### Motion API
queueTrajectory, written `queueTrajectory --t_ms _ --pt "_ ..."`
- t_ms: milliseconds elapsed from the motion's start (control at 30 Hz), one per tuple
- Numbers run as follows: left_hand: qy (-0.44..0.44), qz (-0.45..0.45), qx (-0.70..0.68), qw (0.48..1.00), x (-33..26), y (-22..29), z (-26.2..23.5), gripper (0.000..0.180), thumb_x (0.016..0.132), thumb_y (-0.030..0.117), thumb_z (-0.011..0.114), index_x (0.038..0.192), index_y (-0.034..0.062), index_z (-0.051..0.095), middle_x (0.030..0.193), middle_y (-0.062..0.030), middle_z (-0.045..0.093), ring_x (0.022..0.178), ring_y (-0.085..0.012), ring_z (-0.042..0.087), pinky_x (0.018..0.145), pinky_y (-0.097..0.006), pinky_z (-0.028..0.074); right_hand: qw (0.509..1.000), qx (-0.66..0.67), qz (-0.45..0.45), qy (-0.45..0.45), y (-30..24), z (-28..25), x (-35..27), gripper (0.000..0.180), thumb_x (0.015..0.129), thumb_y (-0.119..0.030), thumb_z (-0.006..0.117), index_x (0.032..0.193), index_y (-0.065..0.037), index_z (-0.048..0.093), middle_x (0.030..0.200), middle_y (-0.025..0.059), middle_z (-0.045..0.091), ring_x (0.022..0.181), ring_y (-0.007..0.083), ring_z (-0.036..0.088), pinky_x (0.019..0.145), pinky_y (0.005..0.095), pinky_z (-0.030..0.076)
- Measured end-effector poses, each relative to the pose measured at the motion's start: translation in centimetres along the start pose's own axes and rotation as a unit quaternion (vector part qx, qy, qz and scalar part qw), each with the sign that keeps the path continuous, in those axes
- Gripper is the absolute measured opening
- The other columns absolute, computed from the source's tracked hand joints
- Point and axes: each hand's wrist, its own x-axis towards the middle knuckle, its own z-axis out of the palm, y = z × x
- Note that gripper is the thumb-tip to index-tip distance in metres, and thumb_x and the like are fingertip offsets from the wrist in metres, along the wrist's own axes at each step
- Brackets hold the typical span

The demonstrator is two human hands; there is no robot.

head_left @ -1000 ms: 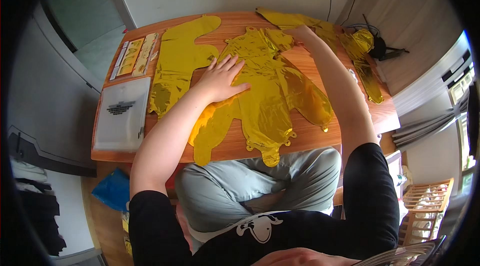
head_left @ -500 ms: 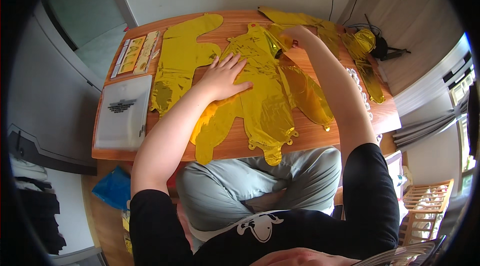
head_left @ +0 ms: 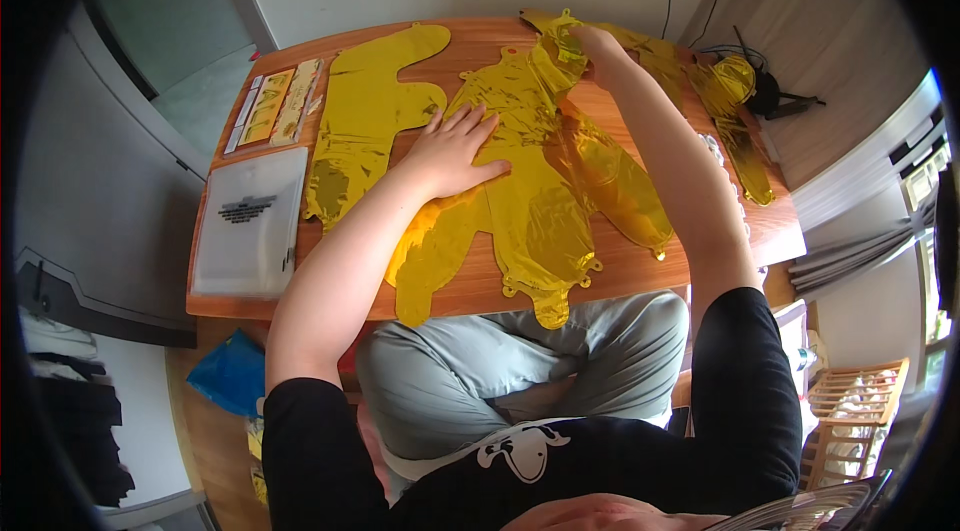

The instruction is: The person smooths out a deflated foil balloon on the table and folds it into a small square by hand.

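A flat, uninflated gold foil balloon point(head_left: 535, 221) with several small tabs along its edge lies before me on the wooden table. Pressed on its left part is my left hand point(head_left: 455, 153), palm down with fingers spread. At the far side my right hand point(head_left: 600, 49) is closed on an upper flap of the same balloon, which is lifted and creased; its fingertips are mostly hidden. To the left lies another gold foil balloon point(head_left: 365, 96), flat, next to my left fingertips.
More gold foil point(head_left: 650, 56) lies at the table's far right, with another gold piece point(head_left: 740, 141) by a black device point(head_left: 768, 94). At left are a clear plastic sleeve point(head_left: 250, 226) and a printed card point(head_left: 268, 111). A blue bag point(head_left: 230, 371) rests on the floor.
My right hand has moved slightly farther away, drawing the balloon's upper flap outward so it stretches toward the table's far edge. My left hand stays in place on the foil.
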Motion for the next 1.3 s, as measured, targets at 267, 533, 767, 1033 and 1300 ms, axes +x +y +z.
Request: queueTrajectory --t_ms 267,533,767,1033,1300 --pt "0.004 0.004 -0.014 1.000 0.0 0.2 -0.2 0.091 0.097 0.075 0.041 0.164 0.0161 0.023 0.172 -0.0110 0.016 0.159 -0.0267 0.012 0.129 -0.046 0.008 0.954 -0.250 -0.115 0.122 3.6 0.0 1.3 0.084 0.081 -0.019 0.087 0.150 -0.003 0.041 0.126 0.0117 0.062 0.112 0.0205 0.063 0.091 0.0371 0.053" --pt "0.010 0.007 -0.020 1.000 -0.1 -0.4 0.4 0.090 0.098 0.075 0.040 0.164 0.0164 0.025 0.172 -0.0112 0.017 0.159 -0.0268 0.012 0.129 -0.048 0.008 0.994 -0.067 -0.069 0.059 3.7 1.1 -1.2 0.056 0.092 -0.030 0.075 0.138 -0.003 0.057 0.119 0.0082 0.065 0.106 0.0182 0.062 0.088 0.0355 0.050" --pt "0.009 0.007 -0.012 1.000 0.1 0.2 0.0 0.089 0.098 0.074 0.040 0.164 0.0160 0.025 0.172 -0.0118 0.017 0.159 -0.0273 0.013 0.129 -0.047 0.008 0.985 0.095 -0.143 -0.009 2.7 3.9 -3.4 0.067 0.098 -0.046 0.065 0.150 -0.007 0.048 0.134 0.0097 0.062 0.121 0.0222 0.057 0.100 0.0369 0.045" --pt "0.015 0.016 -0.010 1.000 0.4 0.3 0.1 0.090 0.098 0.075 0.039 0.164 0.0159 0.023 0.172 -0.0119 0.017 0.159 -0.0269 0.013 0.129 -0.047 0.008 0.948 -0.179 -0.221 -0.142 5.2 2.3 0.6 0.044 0.104 -0.034 0.058 0.142 -0.011 0.060 0.138 0.0099 0.063 0.119 0.0290 0.063 0.097 0.0380 0.050" --pt "0.005 0.007 -0.007 1.000 0.2 0.0 0.1 0.092 0.097 0.079 0.036 0.165 0.0176 0.022 0.172 -0.0111 0.015 0.159 -0.0266 0.011 0.129 -0.047 0.008 0.811 -0.451 -0.357 -0.105 5.5 2.7 0.3 0.031 0.100 -0.027 0.055 0.123 -0.009 0.067 0.116 0.0170 0.070 0.111 0.0379 0.064 0.095 0.0489 0.050"
